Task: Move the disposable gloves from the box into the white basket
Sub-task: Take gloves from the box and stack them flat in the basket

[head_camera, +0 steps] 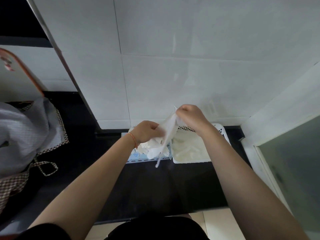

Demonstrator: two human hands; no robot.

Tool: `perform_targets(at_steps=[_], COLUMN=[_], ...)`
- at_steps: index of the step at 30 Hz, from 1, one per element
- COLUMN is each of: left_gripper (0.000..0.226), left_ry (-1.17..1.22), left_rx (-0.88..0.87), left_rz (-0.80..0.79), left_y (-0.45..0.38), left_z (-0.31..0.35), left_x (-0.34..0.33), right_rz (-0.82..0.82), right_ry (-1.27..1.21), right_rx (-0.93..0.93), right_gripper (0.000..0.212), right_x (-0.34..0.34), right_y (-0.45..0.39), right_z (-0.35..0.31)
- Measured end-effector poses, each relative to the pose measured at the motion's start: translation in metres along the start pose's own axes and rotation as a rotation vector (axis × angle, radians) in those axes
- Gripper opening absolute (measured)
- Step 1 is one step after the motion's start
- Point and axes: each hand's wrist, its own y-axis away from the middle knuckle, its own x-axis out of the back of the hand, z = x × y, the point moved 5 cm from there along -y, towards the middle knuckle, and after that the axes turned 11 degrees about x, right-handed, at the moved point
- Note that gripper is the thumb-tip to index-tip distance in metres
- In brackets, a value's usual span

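Looking down past a dark garment at the bottom edge, two bare forearms rise from the lower corners toward the middle of the frame over a black counter (152, 184). The left hand (147, 131), an orange string at its wrist, has its fingers curled on the lower part of one translucent glove (167, 134); the fingertips are hidden behind the film. The right hand (189, 115), raised higher and just right of centre, pinches the glove's upper end with fingers closed together. The glove stretches slantwise between the two hands, its tail hanging past the box front.

Below the left hand sits one light-blue box (138, 157), its top largely covered by the hand and a heap of gloves (147, 147); their number cannot be counted. Touching the box on the right stands one white basket (222, 134) with a perforated wall, partly hidden by the right wrist. It holds a pale, blurred mass, items indistinct.

At the left edge lies a grey cloth (22, 130) with checked trim, cut off by the frame. White wall tiles (190, 75) fill the upper part.
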Motion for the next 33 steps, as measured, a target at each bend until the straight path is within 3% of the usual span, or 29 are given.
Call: perform_targets(at_steps=[4, 8, 11, 13, 17, 20, 21, 24, 26, 31, 33], left_gripper=[0.018, 0.011, 0.018, 0.035, 0.023, 0.021, 0.025, 0.063, 0.069, 0.023, 0.022], left_ry=[-0.011, 0.177, 0.396, 0.442, -0.023, -0.240, -0.285, -0.477, -0.588, -0.822, -0.981], left_rx=[0.104, 0.096, 0.116, 0.180, 0.230, 0.224, 0.231, 0.258, 0.255, 0.229, 0.190], left_rz=[-0.143, -0.081, -0.060, -0.085, 0.011, 0.063, 0.055, 0.013, 0.016, 0.108, 0.213], left_y=[-0.007, -0.010, -0.015, -0.023, -0.053, -0.087, -0.098, -0.120, -0.130, -0.139, -0.139], left_z=[-0.006, 0.000, 0.009, 0.018, 0.036, 0.038, 0.038, 0.038, 0.043, 0.052, 0.054], left_x=[-0.025, -0.031, -0.031, -0.037, -0.058, -0.081, -0.091, -0.110, -0.121, -0.135, -0.139], right_rz=[0.060, -0.050, -0.126, -0.202, -0.156, -0.129, -0.114, -0.040, -0.036, -0.144, -0.186], right_ry=[-0.023, -0.175, -0.476, -0.609, -0.415, -0.135, -0.134, -0.160, -0.128, 0.064, 0.118], right_rx=[-0.046, -0.196, -0.376, -0.453, -0.496, -0.386, -0.367, -0.304, -0.264, -0.226, -0.218], right_gripper=[0.019, 0.030, 0.022, 0.018, 0.020, 0.016, 0.015, 0.031, 0.031, 0.032, 0.032], right_x=[0.009, 0.012, 0.012, 0.016, 0.034, 0.042, 0.045, 0.053, 0.060, 0.068, 0.067], right_y=[0.002, 0.006, 0.011, 0.013, 0.008, 0.003, 0.003, 0.002, -0.002, -0.009, -0.011], right_z=[0.026, 0.059, 0.085, 0.101, 0.148, 0.183, 0.194, 0.216, 0.229, 0.256, 0.262])
